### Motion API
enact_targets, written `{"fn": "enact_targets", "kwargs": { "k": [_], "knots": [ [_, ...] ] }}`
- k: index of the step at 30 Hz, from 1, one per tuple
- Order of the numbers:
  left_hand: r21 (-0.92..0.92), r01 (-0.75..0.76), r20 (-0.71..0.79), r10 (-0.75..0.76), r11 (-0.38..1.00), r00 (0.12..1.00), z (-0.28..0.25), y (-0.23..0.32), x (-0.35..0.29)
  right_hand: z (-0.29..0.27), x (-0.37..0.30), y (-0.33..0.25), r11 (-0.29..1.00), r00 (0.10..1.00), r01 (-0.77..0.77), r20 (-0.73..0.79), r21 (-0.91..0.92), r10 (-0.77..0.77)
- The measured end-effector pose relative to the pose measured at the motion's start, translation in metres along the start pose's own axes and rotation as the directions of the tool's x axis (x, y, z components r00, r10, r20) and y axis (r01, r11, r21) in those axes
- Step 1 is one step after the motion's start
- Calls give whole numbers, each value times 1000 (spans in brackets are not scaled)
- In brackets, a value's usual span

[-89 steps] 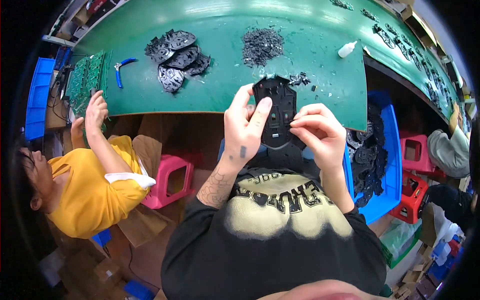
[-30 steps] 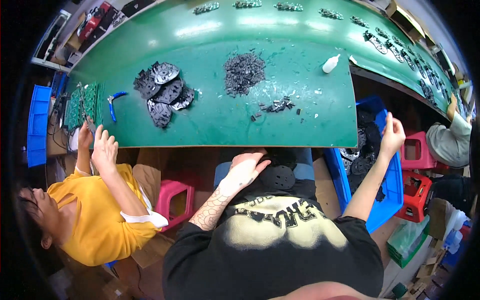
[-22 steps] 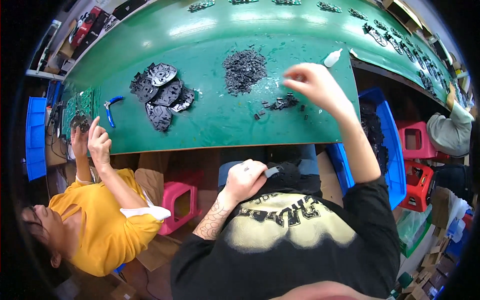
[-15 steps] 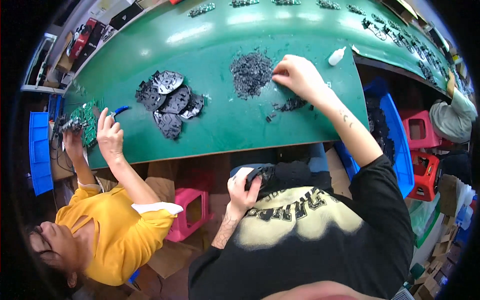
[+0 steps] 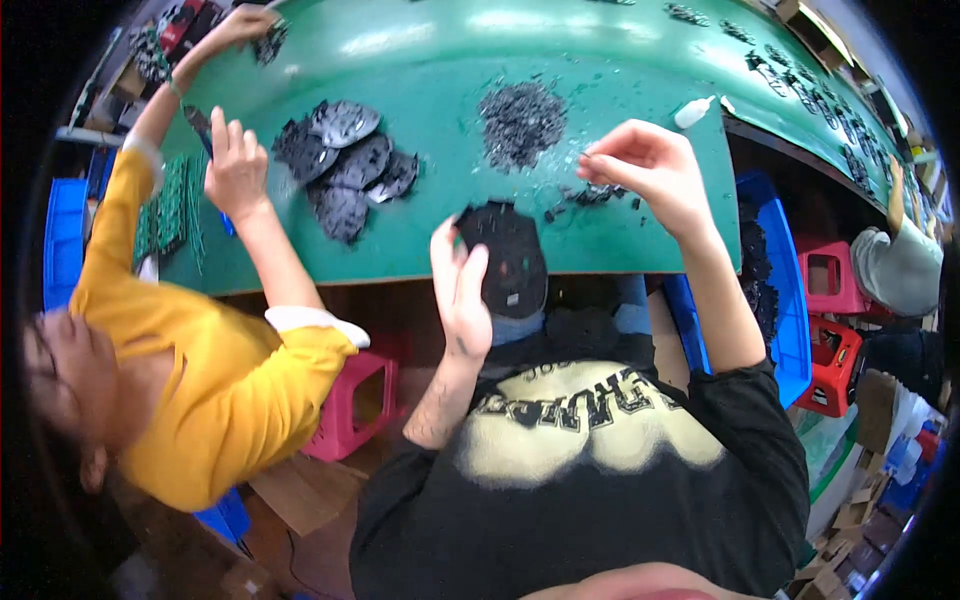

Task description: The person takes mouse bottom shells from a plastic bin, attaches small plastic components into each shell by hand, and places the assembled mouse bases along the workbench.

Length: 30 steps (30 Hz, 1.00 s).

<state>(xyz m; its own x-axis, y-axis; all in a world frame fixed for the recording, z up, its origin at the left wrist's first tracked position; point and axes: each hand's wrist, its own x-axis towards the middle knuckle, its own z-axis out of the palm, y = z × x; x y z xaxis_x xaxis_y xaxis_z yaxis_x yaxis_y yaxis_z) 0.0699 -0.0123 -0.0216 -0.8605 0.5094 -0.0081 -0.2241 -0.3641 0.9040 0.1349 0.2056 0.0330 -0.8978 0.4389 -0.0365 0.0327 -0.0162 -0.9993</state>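
At the table's near edge, my left hand (image 5: 462, 295) grips the left rim of a black oval plastic shell (image 5: 508, 262), thumb across its face and fingers beyond the edge. Over the table to the right, my right hand (image 5: 655, 175) has its thumb and fingertips pinched together; anything between them is too small to make out. Below those fingertips lies a small scatter of black bits (image 5: 597, 195). A bigger heap of small black plastic pieces (image 5: 522, 122) sits to their left. Several dark oval shells (image 5: 355, 165) are stacked loosely farther left on the green table (image 5: 440, 235).
A white squeeze bottle (image 5: 693, 112) lies near the table's right end. Beside my right arm stands a blue bin (image 5: 790, 300) of black parts. At left, a co-worker in yellow (image 5: 215, 390) reaches across the table near green circuit boards (image 5: 170, 215). Red stools (image 5: 830, 365) stand at right.
My left hand has raised the shell from my lap to the table edge, turning its face into view. My right hand has moved right, away from the heap. The co-worker's far arm now stretches across the table.
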Motion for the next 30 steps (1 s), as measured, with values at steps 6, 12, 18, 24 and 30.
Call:
{"fn": "enact_targets", "kwargs": {
  "k": [6,12,18,24,30],
  "knots": [
    [29,-2,126,-2,1000,992,21,19,20,20,-53,8,971,992,13,116,240,-42],
    [88,-78,175,61,993,983,27,24,16,34,-61,9,934,948,312,117,-173,-295],
    [104,-144,170,125,984,978,30,22,13,41,-60,1,819,913,406,158,-405,-375],
    [104,-155,153,138,982,979,31,20,11,40,-62,7,845,931,364,176,-392,-320],
    [166,-199,173,170,966,970,29,18,9,47,-63,12,881,949,315,80,-354,-306]
  ]
}}
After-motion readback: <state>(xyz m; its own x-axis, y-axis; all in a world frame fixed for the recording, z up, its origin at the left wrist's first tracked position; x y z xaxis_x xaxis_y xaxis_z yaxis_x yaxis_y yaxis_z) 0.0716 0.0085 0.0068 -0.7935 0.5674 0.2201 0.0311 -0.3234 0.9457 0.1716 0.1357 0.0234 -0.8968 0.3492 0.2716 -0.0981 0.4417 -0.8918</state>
